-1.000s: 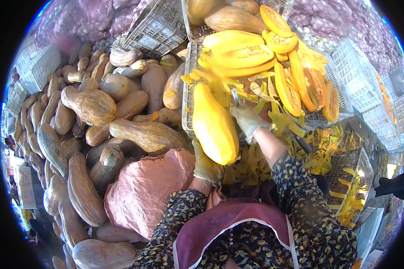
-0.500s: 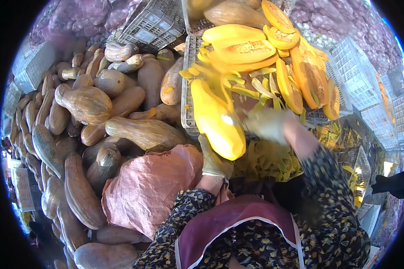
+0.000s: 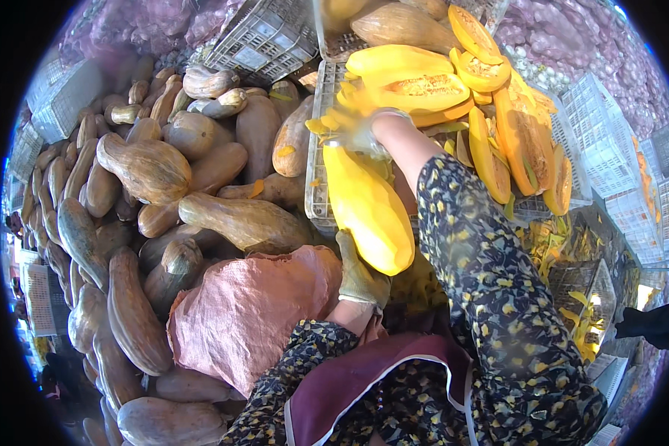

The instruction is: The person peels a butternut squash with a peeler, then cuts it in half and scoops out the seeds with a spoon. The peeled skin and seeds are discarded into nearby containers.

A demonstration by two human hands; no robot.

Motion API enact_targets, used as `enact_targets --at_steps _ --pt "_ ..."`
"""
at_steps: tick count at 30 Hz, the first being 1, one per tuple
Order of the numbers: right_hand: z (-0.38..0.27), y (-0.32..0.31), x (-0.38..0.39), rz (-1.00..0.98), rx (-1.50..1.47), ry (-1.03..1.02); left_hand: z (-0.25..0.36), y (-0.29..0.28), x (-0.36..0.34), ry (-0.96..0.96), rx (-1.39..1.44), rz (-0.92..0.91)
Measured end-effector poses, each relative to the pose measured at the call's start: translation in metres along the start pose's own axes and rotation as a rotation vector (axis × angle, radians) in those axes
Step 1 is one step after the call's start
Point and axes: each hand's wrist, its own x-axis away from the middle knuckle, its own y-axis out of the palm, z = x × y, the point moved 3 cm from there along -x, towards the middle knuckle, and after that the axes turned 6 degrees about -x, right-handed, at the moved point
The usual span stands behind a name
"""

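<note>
The gloved left hand (image 3: 360, 279) grips the lower end of a peeled yellow squash (image 3: 368, 208); the gloved right hand (image 3: 360, 130), blurred, grip unclear, works its top. Beyond the squash, cut halves (image 3: 416, 85) fill a crate (image 3: 316, 186); left of it, many unpeeled squashes (image 3: 149, 167) remain.

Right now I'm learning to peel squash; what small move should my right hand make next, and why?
Probably draw the right hand back down the peeled yellow squash. It sits at the far end, while the left hand props the near end.
</note>
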Motion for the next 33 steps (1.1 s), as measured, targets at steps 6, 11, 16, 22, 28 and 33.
enact_targets --at_steps 6,11,16,22,28,33 --pt "0.018 0.015 0.146 -0.361 0.032 -0.086 -0.003 -0.001 -0.006 0.016 0.041 -0.137" --pt "0.025 0.093 0.289 -0.648 -0.202 -0.060 -0.001 -0.004 -0.008 0.025 0.038 -0.119" --pt "0.065 0.098 0.268 -0.215 -1.313 0.525 0.006 -0.005 -0.004 -0.038 -0.025 -0.106" --pt "0.039 0.083 0.139 0.243 -0.241 -0.088 0.009 -0.011 -0.007 -0.003 -0.001 -0.178" --pt "0.026 0.138 0.142 0.678 -0.927 -0.211 0.029 -0.042 -0.017 0.069 -0.138 -0.073" --pt "0.025 0.095 0.099 0.099 -0.371 -0.107 0.029 -0.044 -0.005 -0.075 0.112 -0.113"
